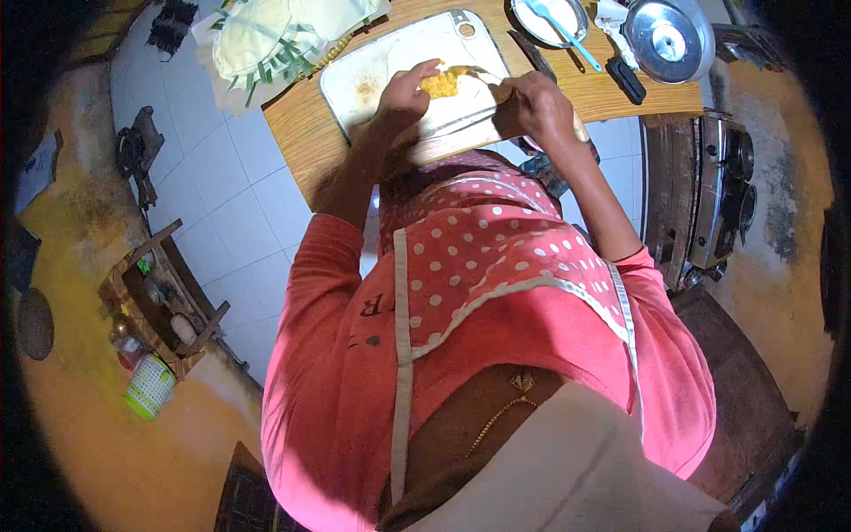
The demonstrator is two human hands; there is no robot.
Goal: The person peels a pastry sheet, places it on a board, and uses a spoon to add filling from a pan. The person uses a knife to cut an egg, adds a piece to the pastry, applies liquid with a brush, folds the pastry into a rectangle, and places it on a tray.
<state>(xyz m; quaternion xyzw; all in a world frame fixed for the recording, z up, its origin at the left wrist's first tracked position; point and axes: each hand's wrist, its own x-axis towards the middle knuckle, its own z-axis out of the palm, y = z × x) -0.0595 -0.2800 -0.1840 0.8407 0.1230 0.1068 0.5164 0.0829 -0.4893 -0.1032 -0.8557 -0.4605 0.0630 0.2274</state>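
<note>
A white cutting board [355, 124] lies on the wooden table, close to my body. On it sits a small mound of orange-yellow filling [441, 86], with what looks like a thin white sheet of dough [409, 57] around it. My left hand [405, 96] rests at the left side of the mound, fingers stretched out toward it. From the right, my right hand [539, 105] grips a slim metal utensil, perhaps a spoon [464, 70], whose far end reaches the filling. Its exact shape is hard to make out, and my right fingers hide its near end.
At the table's far left is pale dough with green strips [266, 44]. Right of the board are a dark-bladed knife [532, 55], a bowl with a blue spatula [567, 31], a black object [628, 82] and a round metal lid [667, 40]. A stove [720, 191] stands further right.
</note>
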